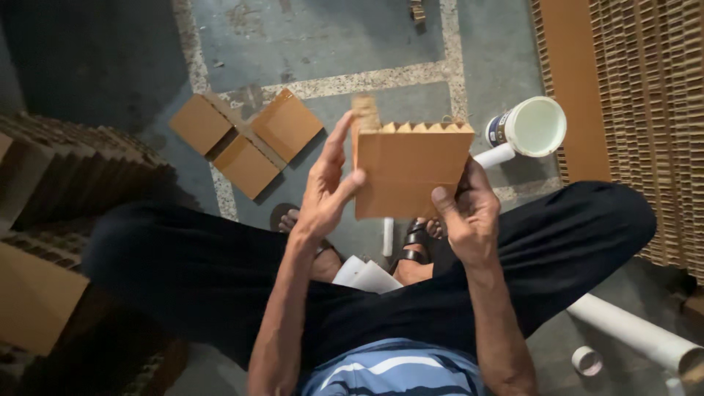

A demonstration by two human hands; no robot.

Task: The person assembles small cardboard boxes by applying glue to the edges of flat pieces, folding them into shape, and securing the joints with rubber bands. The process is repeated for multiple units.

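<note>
I hold a square brown cardboard piece (pixel 411 169) with a zigzag corrugated top edge upright in front of me, above my knees. My right hand (pixel 466 213) grips its lower right corner, thumb on the front face. My left hand (pixel 328 187) presses against its left edge, fingers stretched upward and thumb touching the face. A narrow corrugated strip (pixel 364 114) sticks up at the piece's top left corner, beside my left fingertips.
Three flat cardboard squares (pixel 246 139) lie on the concrete floor ahead. A white bucket (pixel 529 126) stands at right, near stacked honeycomb cardboard (pixel 645 110). More cardboard stacks (pixel 66 176) sit at left. White tubes (pixel 638 334) and a tape roll (pixel 587 360) lie lower right. White paper (pixel 367 277) rests between my feet.
</note>
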